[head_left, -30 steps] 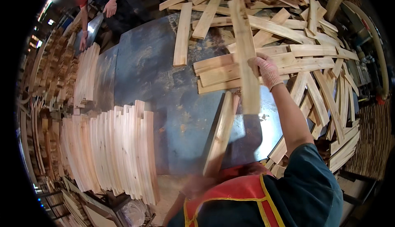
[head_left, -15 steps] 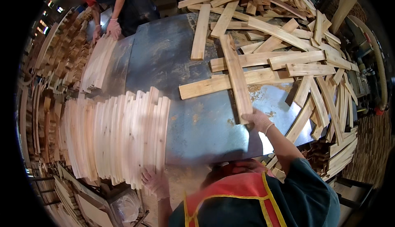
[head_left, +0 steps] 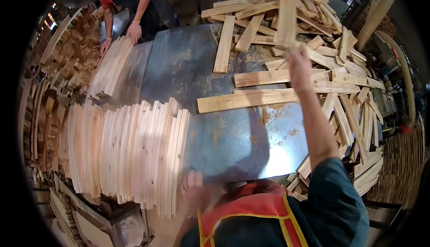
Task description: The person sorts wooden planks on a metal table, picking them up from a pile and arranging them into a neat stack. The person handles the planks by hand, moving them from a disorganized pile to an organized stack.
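My right hand (head_left: 299, 70) is raised over the far right of the metal table and closed on the lower end of a wooden board (head_left: 285, 14). Both are smeared by motion, the board standing nearly straight away from me. At the table's near edge, my left hand (head_left: 194, 189) is beside the right end of a row of pale boards (head_left: 134, 153), which stand packed side by side. Though blurred, its fingers look loosely extended with nothing in them. Behind and below the raised board lies a jumbled heap of wooden boards (head_left: 268, 97).
The metal table (head_left: 174, 58) carries sawdust patches. At the far left a co-worker's gloved hands (head_left: 134, 32) touch a smaller row of boards (head_left: 112, 67). Stacked wood (head_left: 74, 52) lines the left side. A ribbed hose (head_left: 405, 74) hangs at the right.
My right hand has lifted the board off the heap and carried it away from me. My left hand has moved right, off the near ends of the boards in the row.
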The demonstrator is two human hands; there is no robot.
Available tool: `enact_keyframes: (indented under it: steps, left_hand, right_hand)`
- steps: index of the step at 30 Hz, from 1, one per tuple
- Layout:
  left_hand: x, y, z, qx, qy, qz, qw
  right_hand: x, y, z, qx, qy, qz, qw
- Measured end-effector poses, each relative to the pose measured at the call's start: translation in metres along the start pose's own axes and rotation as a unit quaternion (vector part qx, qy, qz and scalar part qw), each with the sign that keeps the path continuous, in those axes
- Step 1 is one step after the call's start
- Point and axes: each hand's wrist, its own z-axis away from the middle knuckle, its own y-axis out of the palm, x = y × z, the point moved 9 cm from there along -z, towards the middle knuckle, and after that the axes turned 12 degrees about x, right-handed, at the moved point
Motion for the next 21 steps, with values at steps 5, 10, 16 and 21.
enact_keyframes:
  steps: [5,10,16,21]
  left_hand:
    - [-0.043,0.017,-0.035,-0.016,0.021,0.106,0.994]
    - [-0.066,0.029,-0.079,0.081,-0.027,0.129,0.988]
    - [-0.092,0.087,-0.14,0.146,-0.055,0.762,0.628]
    - [-0.088,0.099,-0.179,0.13,-0.127,0.896,0.405]
  right_hand:
    - [-0.125,-0.03,-0.013,0.33,0.125,0.585,0.73]
    - [-0.175,-0.027,0.079,0.392,0.129,0.799,0.437]
    - [-0.161,0.029,0.145,0.557,0.356,0.313,0.682]
    - [-0.167,0.012,0.07,0.449,0.247,0.659,0.551]
